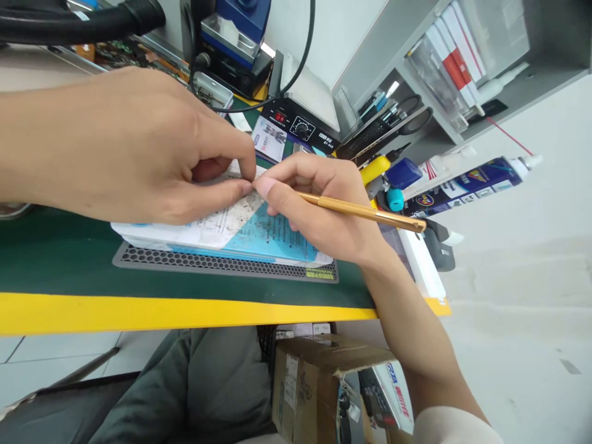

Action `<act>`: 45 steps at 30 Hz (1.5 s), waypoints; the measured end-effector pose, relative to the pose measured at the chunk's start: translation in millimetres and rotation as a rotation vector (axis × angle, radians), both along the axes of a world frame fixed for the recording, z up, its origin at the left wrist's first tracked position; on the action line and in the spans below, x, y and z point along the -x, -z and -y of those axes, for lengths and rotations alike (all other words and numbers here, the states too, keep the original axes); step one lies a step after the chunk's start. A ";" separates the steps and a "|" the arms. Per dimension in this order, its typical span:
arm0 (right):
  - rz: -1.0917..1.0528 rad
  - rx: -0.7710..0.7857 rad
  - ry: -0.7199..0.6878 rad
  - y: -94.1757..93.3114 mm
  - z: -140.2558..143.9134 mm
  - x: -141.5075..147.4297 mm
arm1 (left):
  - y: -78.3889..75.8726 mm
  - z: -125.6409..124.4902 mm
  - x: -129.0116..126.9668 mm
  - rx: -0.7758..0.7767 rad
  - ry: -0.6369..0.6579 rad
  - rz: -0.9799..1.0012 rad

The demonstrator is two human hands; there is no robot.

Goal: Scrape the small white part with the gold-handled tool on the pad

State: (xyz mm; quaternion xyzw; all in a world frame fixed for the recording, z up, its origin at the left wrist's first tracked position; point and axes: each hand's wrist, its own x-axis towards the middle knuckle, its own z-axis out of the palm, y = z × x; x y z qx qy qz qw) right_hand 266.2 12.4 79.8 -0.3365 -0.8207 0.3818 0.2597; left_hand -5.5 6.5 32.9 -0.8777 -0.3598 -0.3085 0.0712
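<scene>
My right hand [324, 203] grips a slim gold pen-shaped tool [365, 211], its rear end pointing right. The working tip is hidden behind my fingers. My left hand [180, 148] comes in from the left with thumb and index finger pinched together, almost touching my right fingertips. Whatever lies in that pinch is too small or too covered to make out. Beneath both hands lies a stack of white and blue printed sheets [268, 237], speckled with dark dirt. The stack rests on a grey perforated mat [208, 262].
A green bench top [60, 259] has a yellow front edge [139, 313]. Behind stands a black control box with a dial [303, 128]. A holder with scissors [411, 117] and a blue spray can [481, 185] are at right. Below sits an open cardboard box [300, 382].
</scene>
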 end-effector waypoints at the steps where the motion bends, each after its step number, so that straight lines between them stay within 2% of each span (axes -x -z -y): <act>1: 0.000 -0.002 0.001 0.0 0.1 0.0 | 0.0 0.1 0.7 -0.001 0.003 0.003; 9: -0.009 -0.005 -0.002 0.3 0.3 -0.5 | -0.5 -1.6 -2.2 0.012 -0.061 -0.044; 13: 0.048 0.031 0.013 -4.2 1.3 -3.1 | -2.1 2.0 -4.6 -0.048 0.004 -0.017; 18: 0.090 0.041 0.039 -7.6 1.6 -2.7 | -4.5 11.4 -8.8 -0.012 -0.063 0.035; 26: 0.045 0.030 -0.013 -5.2 0.4 -5.3 | -2.5 4.2 -6.2 -0.026 -0.010 -0.011; 32: 0.068 0.055 0.017 -7.6 1.3 -4.2 | -1.2 0.2 -1.1 -0.009 -0.023 -0.027; 38: 0.062 0.066 0.004 -8.3 0.6 -4.6 | -1.8 3.4 -3.8 -0.033 0.033 0.004; 45: 0.073 0.063 0.031 -8.5 1.7 -3.8 | -4.8 12.6 -12.5 0.002 -0.053 0.035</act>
